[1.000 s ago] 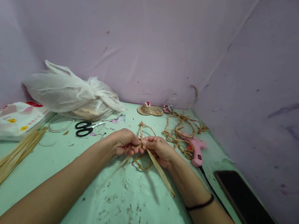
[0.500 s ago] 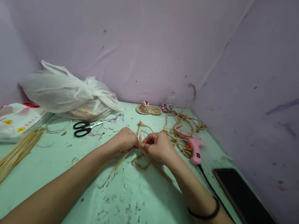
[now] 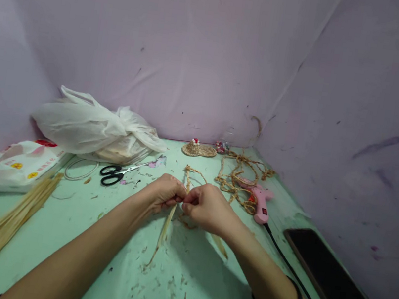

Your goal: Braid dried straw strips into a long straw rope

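Note:
Near the middle of the green table, my left hand (image 3: 168, 192) is closed in a pinch on a braided straw cord (image 3: 188, 180). My right hand (image 3: 207, 208) pinches the same cord just beside it, the fingertips of both hands nearly touching. The finished braid runs away from me and loops back behind my right hand. Loose straw strands (image 3: 165, 229) hang below my left hand towards me, and another strand end (image 3: 220, 246) pokes out beneath my right wrist. My fingers hide the exact spot where the strands cross.
Black-handled scissors (image 3: 115, 175), a tied white bag (image 3: 94, 126), a printed packet (image 3: 24, 166) and a straw bundle (image 3: 12, 221) lie left. At the back sits a small woven piece (image 3: 199, 150). Tangled braid (image 3: 236, 180), a pink glue gun (image 3: 261, 205) and a phone (image 3: 331, 274) lie right.
My right hand has turned and shifted slightly down and left, closer against my left fingers. The hanging strands have swung right, and the view has tilted a little.

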Demonstrator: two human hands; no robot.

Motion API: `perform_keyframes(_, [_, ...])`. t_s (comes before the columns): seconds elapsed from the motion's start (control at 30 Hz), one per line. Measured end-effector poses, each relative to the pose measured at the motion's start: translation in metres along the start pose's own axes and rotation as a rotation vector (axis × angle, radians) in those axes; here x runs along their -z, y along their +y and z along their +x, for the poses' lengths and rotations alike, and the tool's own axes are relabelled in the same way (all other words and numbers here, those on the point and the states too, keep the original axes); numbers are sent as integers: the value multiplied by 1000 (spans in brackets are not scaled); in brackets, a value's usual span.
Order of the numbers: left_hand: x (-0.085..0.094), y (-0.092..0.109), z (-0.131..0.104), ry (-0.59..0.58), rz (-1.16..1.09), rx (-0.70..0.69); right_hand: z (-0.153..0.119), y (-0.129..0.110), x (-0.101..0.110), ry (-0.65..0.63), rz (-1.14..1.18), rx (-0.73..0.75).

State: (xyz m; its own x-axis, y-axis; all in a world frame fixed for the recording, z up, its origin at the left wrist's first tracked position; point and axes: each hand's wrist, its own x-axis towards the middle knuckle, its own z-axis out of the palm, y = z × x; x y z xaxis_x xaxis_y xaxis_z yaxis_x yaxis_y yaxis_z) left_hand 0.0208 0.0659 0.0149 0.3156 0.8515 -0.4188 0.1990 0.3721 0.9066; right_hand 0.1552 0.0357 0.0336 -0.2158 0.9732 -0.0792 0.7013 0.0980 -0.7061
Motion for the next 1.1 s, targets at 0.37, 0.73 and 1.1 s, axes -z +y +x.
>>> perform_keyframes(0.37, [-2, -19, 0, -12, -58, -61, 12, 10, 2, -226, 704, -363])
perform_keyframes(0.73, [-8, -28, -4, 99, 213, -121, 18, 39, -33, 2, 480, -144])
perform_keyframes(1.1, [-10, -34, -7, 229, 284, -143, 13, 37, -40, 75, 483, -70])
